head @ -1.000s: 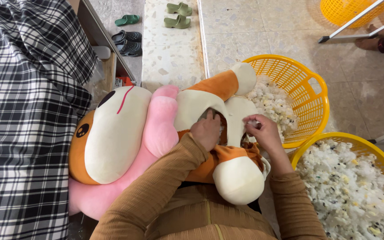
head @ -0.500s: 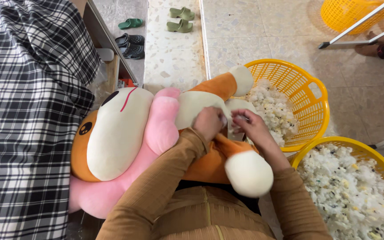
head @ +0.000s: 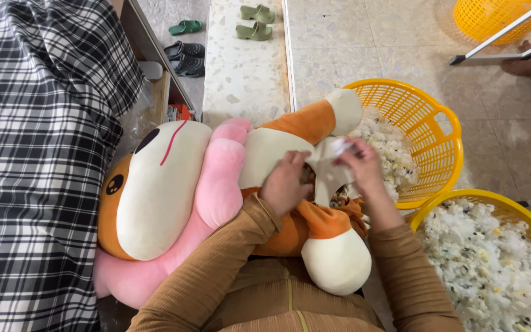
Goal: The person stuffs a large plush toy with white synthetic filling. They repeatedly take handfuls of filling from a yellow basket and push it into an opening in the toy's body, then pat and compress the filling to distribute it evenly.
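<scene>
1. Plush toy (head: 216, 178): laid across the lap, filling the middle ground; both hands are pressed against its belly, the left hand (head: 285, 183) and right hand (head: 359, 161) close together, little gap between them.
2. Upper yellow basket (head: 428, 132): set just right of the toy, heaped with white stuffing (head: 388, 150); passage rightward is blocked by its rim.
3. Lower yellow basket (head: 511, 212): touching or nearly touching the upper one, filled likewise; the right forearm is crowded.
4. Plaid cloth (head: 32, 154): the whole left side is closed off.
5. Tiled floor (head: 339, 43): open room is found ahead, beyond the toy; sandals (head: 256, 21) lie well apart.
</scene>
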